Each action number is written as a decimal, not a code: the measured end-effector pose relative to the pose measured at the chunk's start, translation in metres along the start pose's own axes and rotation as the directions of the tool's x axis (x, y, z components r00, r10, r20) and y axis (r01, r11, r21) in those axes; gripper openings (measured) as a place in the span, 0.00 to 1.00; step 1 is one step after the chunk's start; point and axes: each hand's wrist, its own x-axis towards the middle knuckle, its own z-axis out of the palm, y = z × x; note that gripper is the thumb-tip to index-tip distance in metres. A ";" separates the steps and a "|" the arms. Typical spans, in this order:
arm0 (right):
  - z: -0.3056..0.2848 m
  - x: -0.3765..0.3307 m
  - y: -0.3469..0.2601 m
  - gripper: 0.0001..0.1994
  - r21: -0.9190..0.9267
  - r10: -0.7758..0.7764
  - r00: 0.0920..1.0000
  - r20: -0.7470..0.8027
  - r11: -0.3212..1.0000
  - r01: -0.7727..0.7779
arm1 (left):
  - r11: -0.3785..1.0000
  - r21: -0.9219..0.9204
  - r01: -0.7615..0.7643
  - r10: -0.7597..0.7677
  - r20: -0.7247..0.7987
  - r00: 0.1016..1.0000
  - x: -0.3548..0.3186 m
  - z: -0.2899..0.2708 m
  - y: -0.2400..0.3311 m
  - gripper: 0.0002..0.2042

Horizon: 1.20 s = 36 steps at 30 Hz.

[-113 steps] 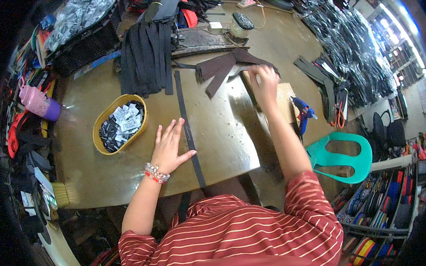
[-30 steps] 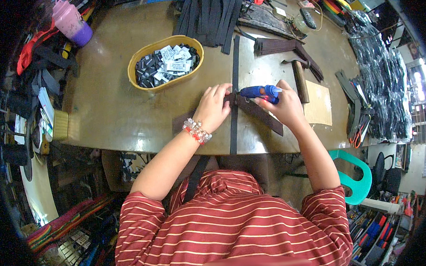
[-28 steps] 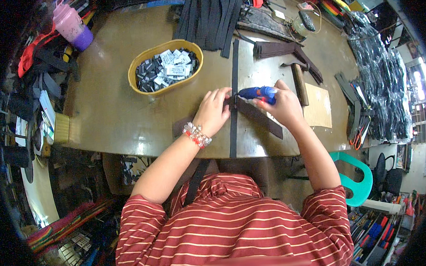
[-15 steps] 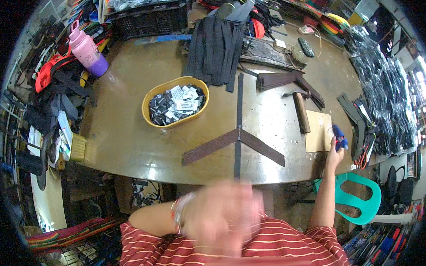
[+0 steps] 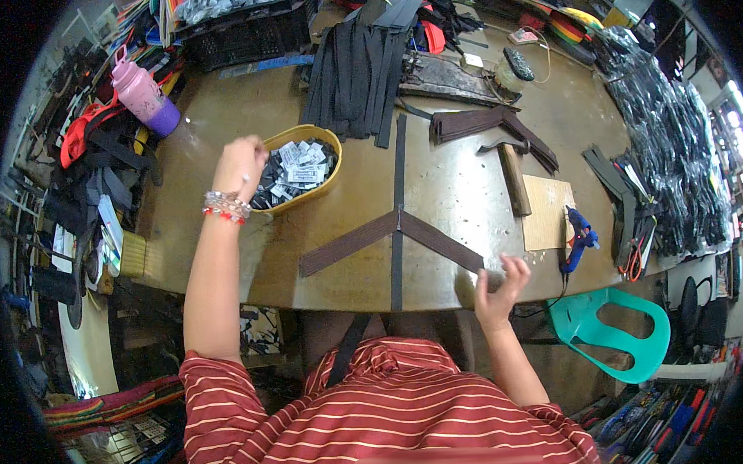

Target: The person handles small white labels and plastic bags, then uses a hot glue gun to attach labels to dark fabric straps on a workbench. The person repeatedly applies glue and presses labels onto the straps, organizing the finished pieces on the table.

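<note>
Left hand (image 5: 242, 167) at the left rim of the yellow basket (image 5: 334, 181), fingers bent; cannot tell whether it touches the rim or grips anything. Half a second ago it was a blur in front of the striped shirt (image 5: 377, 395). Basket holds small black and white tags (image 5: 302, 166).

Right hand (image 5: 500, 294) bare, fingers loosely curled and parted, near the right end of the brown band (image 5: 351, 242). In the previous frame it held the blue glue gun (image 5: 578, 233); the tool now sits free at the right edge of the wooden board (image 5: 547, 214).

Band lies on the near middle of the table (image 5: 200, 246), bent to a peak on its far side, crossing the black strip (image 5: 400, 161). A second ago both hands were at that peak; now both are away from it. Hammer (image 5: 513, 178) rests left of the board, more brown bands (image 5: 470, 124) beyond it.
</note>
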 end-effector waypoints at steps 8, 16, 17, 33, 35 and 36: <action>0.006 0.003 -0.001 0.19 0.052 0.091 0.989 0.119 0.994 -0.098 | 0.996 -0.023 0.090 -0.090 -0.005 0.996 -0.006 0.058 -0.063 0.07; 0.009 -0.001 0.002 0.13 0.037 0.107 0.986 0.126 0.993 -0.113 | 0.777 -0.601 0.186 -0.216 0.022 0.976 0.000 0.055 -0.091 0.07; 0.009 -0.001 0.003 0.12 0.033 0.104 0.986 0.128 0.993 -0.109 | 0.792 -0.583 0.181 -0.194 0.040 0.980 -0.001 0.055 -0.094 0.07; 0.072 0.106 -0.124 0.09 0.620 -0.007 0.787 0.617 0.620 -0.481 | 0.306 -0.952 -0.005 -0.151 -0.053 0.987 -0.045 0.040 -0.003 0.09; 0.092 0.122 -0.153 0.10 0.746 -0.067 0.816 0.575 0.452 -0.488 | 0.270 -0.962 -0.037 -0.060 -0.056 0.997 -0.061 0.039 0.023 0.09; 0.097 0.127 -0.161 0.09 0.716 -0.039 0.777 0.629 0.419 -0.558 | 0.271 -0.961 -0.060 -0.023 -0.069 0.997 -0.068 0.037 0.033 0.09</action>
